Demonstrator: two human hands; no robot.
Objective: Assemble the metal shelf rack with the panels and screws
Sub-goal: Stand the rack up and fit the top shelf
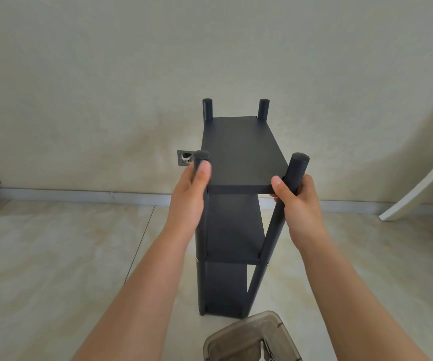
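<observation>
A black metal shelf rack (239, 149) stands upright on the tiled floor, with three flat panels stacked between four round posts. My left hand (190, 196) grips the near left post (202, 158) just below its capped top, thumb lying along it. My right hand (297, 201) grips the near right post (297, 168) at the level of the top panel, thumb against the panel's front edge. Small silver screws show at the middle panel's front corners (197, 259). The two far posts (207, 109) rise above the top panel.
A smoky transparent plastic box (249, 337) sits on the floor right in front of the rack's base. A wall with an open socket hole (185, 158) stands behind. A white furniture leg (418, 188) leans in at the right, and a white object at the far left.
</observation>
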